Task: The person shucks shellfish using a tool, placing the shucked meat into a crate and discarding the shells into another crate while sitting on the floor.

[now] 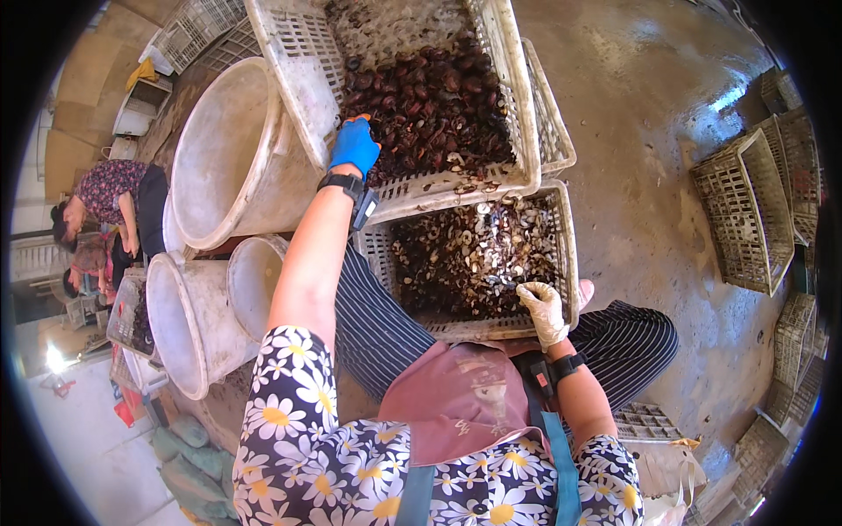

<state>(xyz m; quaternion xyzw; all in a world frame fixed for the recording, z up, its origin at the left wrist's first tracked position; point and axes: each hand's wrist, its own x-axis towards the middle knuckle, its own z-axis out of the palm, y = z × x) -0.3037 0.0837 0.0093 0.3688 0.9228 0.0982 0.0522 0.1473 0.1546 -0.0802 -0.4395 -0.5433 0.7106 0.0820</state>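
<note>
My left hand [355, 146], in a blue glove with orange at the fingertips, reaches to the near left part of a tilted white plastic crate [529, 125]. Its fingers are at the edge of a heap of dark reddish-brown shellfish [427, 98]; whether they hold one is hidden. In a pale, thin glove, my right hand [543, 309] has its fingers curled at the right rim of a lower plastic crate [569, 250]. Shell pieces and pale bits of meat [487, 250] fill that crate. Something thin and greyish shows at the right fingertips, too small to identify.
Large white plastic tubs [223, 151] and a smaller tub [253, 283] stand at my left. Two people [115, 197] bend over farther left. Slatted crates [743, 210] line the right side of the wet concrete floor [631, 164]. Green sacks [191, 467] lie at lower left.
</note>
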